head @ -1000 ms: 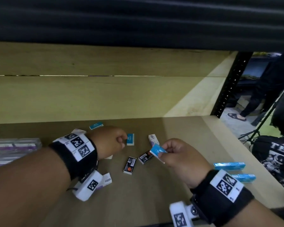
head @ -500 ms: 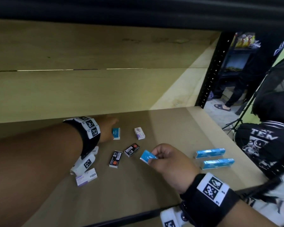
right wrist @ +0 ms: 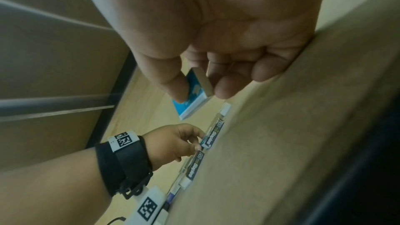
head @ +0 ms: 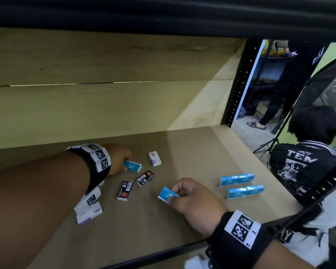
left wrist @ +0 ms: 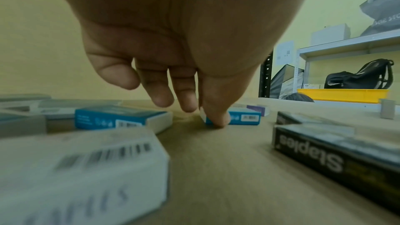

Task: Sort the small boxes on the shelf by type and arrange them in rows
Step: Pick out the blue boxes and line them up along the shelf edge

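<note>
Two blue rows [head: 236, 179] stand sorted; right hand [head: 194, 200] pinches a blue box [head: 166, 194], left hand [head: 117, 159] fingertips touch another [head: 132, 166], black boxes [head: 125, 190] and white boxes [head: 154, 158] remain loose.

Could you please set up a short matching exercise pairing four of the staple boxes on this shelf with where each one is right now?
Things:
1. blue box with the white end
2. blue box near the back
3. two black boxes
4. two blue rows

States:
A. standing on the shelf, at the right, untouched
B. lying flat between the two hands
C. pinched in the right hand, off the board
D. lying flat, touched by the fingers of the left hand

Pairs: 1-C, 2-D, 3-B, 4-A
</note>
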